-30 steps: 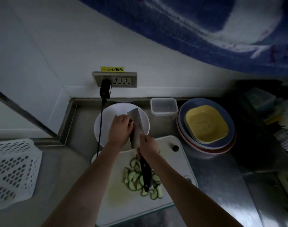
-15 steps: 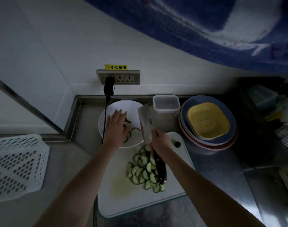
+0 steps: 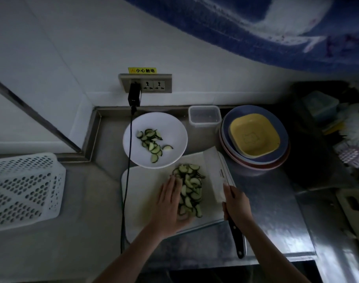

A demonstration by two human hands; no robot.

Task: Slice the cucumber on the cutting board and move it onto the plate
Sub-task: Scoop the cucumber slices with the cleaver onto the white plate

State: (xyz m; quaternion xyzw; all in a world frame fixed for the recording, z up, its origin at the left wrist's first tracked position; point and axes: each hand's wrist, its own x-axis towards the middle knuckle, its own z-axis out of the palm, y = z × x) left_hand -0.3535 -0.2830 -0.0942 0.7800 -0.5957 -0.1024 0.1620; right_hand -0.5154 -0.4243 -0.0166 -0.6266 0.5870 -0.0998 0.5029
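Item: white cutting board (image 3: pixel 146 193), lying on the steel surface (image 3: pixel 276 211) and carrying a heap of cucumber slices (image 3: pixel 190 188). Left hand (image 3: pixel 170 203): fingers lying straight and together, pressing flat against the heap's left side. Right hand (image 3: pixel 237 203): curling round the dark handle of a cleaver (image 3: pixel 219 174), forefinger stretching along the blade's back; the broad blade is standing on edge just right of the heap. Item: white plate (image 3: pixel 174 127), sitting just beyond the board and holding a smaller share of slices (image 3: pixel 152 142) (half-moons, dark-skinned). Item: black cable (image 3: pixel 128 180), hanging from a wall socket (image 3: pixel 145 83) and crossing the plate's left edge. Also standing by: clear tub (image 3: pixel 204 116), stacked dishes with a yellow bowl (image 3: pixel 254 135) on top, white perforated basket (image 3: pixel 21 190) at the left.
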